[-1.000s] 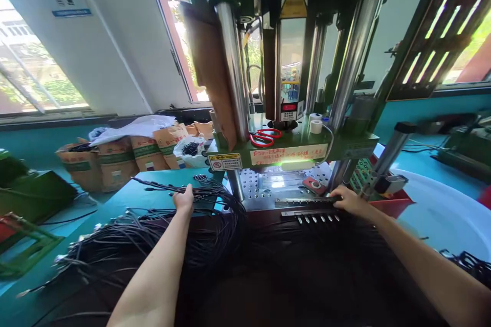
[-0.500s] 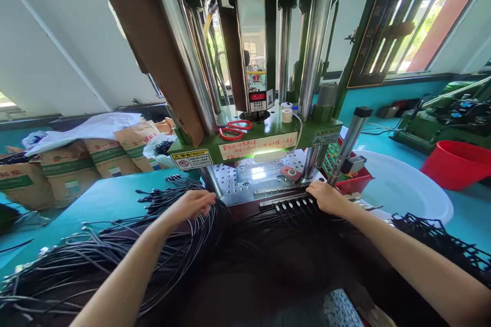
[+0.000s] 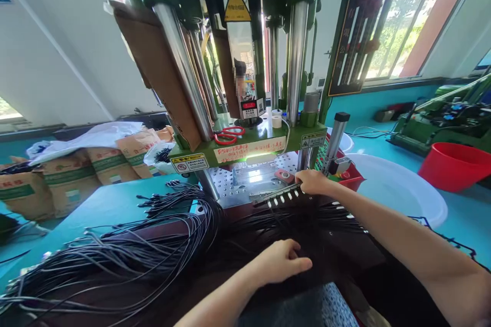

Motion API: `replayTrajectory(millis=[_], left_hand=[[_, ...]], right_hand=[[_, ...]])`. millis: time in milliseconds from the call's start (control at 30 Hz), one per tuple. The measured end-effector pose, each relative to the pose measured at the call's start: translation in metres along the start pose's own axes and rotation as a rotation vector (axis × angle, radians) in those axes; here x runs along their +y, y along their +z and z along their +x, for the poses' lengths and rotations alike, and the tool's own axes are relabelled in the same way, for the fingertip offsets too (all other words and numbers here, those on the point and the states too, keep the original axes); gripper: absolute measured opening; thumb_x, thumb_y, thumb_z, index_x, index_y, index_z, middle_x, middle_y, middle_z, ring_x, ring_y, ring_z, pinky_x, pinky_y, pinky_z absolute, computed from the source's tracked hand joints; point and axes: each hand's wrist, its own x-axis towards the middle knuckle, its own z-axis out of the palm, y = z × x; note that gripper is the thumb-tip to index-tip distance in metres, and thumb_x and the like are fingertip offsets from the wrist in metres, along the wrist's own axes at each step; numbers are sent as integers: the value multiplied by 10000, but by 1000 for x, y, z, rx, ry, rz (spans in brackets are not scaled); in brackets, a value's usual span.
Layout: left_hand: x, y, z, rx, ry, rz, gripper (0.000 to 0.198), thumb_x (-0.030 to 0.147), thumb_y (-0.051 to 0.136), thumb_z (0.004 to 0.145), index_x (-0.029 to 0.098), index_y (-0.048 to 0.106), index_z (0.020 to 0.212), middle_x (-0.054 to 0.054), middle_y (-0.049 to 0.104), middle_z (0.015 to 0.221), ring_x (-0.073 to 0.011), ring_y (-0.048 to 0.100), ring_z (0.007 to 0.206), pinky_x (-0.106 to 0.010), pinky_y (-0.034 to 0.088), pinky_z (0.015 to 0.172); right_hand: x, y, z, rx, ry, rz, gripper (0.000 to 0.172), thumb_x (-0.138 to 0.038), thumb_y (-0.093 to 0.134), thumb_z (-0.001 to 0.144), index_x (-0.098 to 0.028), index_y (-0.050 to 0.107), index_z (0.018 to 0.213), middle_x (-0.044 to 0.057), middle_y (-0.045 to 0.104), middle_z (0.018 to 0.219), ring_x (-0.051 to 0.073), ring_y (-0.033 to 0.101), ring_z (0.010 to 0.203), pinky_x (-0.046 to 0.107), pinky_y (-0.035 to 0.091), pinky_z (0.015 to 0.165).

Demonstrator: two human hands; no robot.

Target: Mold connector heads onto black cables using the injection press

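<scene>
Right hand [image 3: 313, 182]: you pressed it down on the steel mould strip [image 3: 276, 192], apparently to steady it. Left hand [image 3: 280, 261]: you kept it loosely curled, gripping nothing, beside the black cables [image 3: 115, 260].

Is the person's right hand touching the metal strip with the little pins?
Touching. The head view shows the right hand lying on the end of the metal strip, with no gap between them, above the strip's row of small pins.

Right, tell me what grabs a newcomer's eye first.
A tall green moulding press with chrome columns towers centre, above the right hand resting on a steel pin strip. Thin black cables sprawl across the lower left, and a red plastic tub stands far right.
</scene>
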Motion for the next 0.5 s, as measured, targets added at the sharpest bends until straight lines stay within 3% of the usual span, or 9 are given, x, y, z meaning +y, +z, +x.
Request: replayTrajectory(millis=[100,200,300,400,500], left_hand=[[5,-7,17,-181,-62,-629,545,417,703,618,140,501,1042,-42,611,810,-124,579,681,-277,417,692],[14,-9,37,-240,79,-1025,511,314,747,608,175,504,1036,-65,633,928,-144,608,822,-262,398,730],[18,-12,58,-151,158,-1156,414,273,690,674,167,521,1037,-78,651,898,-197,633,815,-298,413,700],[17,-25,75,2,81,-1189,246,250,617,730,139,546,938,-62,653,770,-201,649,709,-283,417,617],[14,-49,90,106,16,-1189,145,212,566,762,125,550,876,-66,653,734,-200,652,682,-265,422,564]], right_hand=[[-7,-9,13,47,-5,88,244,-115,511,667,-184,640,862,41,664,852,198,588,825,234,351,590],[-15,-12,34,46,-36,154,167,-150,584,681,-165,647,835,18,659,803,166,588,763,220,367,562],[-21,-7,59,31,-68,175,110,-188,603,759,-139,629,855,13,643,817,146,585,758,246,437,630],[-23,1,84,34,-47,153,151,-264,558,843,-129,607,890,23,623,875,149,586,779,308,484,686],[-25,2,105,85,-7,115,200,-304,525,871,-144,589,971,41,600,970,166,585,824,331,500,713]])
